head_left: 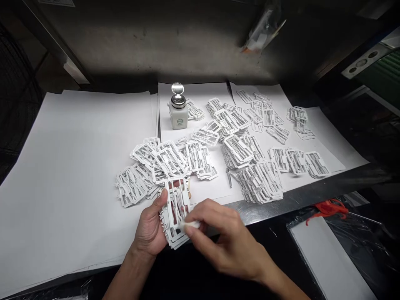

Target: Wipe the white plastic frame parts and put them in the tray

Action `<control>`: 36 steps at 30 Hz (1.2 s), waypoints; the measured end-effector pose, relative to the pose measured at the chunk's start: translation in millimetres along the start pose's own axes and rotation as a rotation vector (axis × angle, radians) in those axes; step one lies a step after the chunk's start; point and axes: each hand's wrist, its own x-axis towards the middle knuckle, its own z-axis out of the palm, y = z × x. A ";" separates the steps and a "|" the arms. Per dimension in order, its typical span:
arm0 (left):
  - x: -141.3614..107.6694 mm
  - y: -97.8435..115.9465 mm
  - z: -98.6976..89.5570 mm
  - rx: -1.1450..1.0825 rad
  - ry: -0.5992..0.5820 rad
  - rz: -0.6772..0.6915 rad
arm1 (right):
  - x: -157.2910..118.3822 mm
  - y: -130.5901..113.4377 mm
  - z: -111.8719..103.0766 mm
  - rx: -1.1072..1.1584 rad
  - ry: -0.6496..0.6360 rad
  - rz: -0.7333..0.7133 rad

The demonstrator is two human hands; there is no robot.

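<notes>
My left hand [151,227] is wrapped round a small stack of white plastic frames [170,208], flat pieces with thin bars inside. A small white wad [193,224], which looks like cotton or cloth, is pinched between the thumb and fingers of my right hand [228,237]. It touches the lower right part of the top frame. Just beyond my hands lies a loose heap of similar white frames [170,160]. Behind that heap stands a white square dispenser bottle [179,117] with its metal lid [178,88] raised.
More stacks of frames [261,181] cover the right side of the white paper [78,166]. A small metal tool [229,178] lies beside one stack. Right of the table's metal edge [259,213] are a red item [331,207] and clear plastic [359,246]. A dark metal wall [131,50] rises behind.
</notes>
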 end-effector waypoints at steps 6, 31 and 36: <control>-4.1 2.6 0.2 -0.001 0.023 0.037 | -0.1 9.5 0.9 -0.072 0.040 -0.003; 2.9 -5.0 2.2 0.038 -0.030 -0.052 | -7.5 26.3 -3.0 -0.620 0.011 -0.257; -10.7 -1.3 0.3 0.372 -0.019 0.006 | -12.0 24.0 -27.3 -0.104 0.217 -0.074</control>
